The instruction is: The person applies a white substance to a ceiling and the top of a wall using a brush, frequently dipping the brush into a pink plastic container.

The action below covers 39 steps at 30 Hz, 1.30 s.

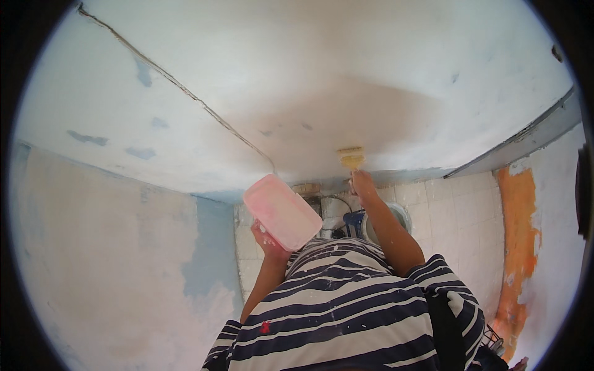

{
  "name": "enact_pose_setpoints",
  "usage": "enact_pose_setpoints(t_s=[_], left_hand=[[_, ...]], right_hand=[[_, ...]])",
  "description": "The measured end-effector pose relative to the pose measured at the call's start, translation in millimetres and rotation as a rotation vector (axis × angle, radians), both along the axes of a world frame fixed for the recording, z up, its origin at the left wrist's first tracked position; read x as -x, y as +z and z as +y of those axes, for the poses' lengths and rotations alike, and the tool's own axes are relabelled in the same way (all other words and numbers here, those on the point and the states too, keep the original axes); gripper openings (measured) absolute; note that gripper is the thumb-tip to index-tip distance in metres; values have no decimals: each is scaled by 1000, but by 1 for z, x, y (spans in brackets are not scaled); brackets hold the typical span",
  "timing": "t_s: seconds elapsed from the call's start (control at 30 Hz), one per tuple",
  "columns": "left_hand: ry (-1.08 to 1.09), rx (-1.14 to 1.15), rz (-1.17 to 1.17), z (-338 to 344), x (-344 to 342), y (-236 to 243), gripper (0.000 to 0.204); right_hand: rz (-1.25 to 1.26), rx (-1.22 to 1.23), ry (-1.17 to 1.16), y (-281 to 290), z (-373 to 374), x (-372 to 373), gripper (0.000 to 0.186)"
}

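Note:
My left hand [270, 241], spotted with white, is closed on a pink rectangular plastic tub [266, 222] in front of my shirt. The tub tilts, and a pale pinkish-white layer shows inside it. To its right, my right hand [364, 187] is wrapped round the handle of a wide yellowish paintbrush [352, 158]. The bristles are at the lower part of the whitish wall [346, 55]; I cannot tell whether they touch it. Bluish-grey patches show on that wall.
A thin dark line [204, 105], a cable or crack, runs diagonally down the wall. Below my right forearm stand a pale bucket [405, 219] and a blue object [354, 222] on the tiled floor [458, 210]. An orange strip [518, 229] marks the right wall.

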<state>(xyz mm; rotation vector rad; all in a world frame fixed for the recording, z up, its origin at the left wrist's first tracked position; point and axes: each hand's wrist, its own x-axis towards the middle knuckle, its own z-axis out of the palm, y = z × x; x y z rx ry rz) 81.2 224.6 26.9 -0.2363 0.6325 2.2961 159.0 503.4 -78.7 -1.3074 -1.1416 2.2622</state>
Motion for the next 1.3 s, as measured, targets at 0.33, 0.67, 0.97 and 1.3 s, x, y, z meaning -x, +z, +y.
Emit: enact_pose_setpoints(t_s=[0.33,0.67,0.97,1.3], left_hand=[[-36,-1,39,6,4,-13,60],[-26,1,-17,-13,2,-22,66],[-43,52,10,-42,10,-18,64],[-69,125,-22,-124,39,-10,66]], right_hand=[[443,-421,-17,219,-26,-16,21],[-22,-1154,-81,-55,1,17,21],[-144,-541,-79,-23,5,26,24],[366,-625,-308,232,-43,6,24]])
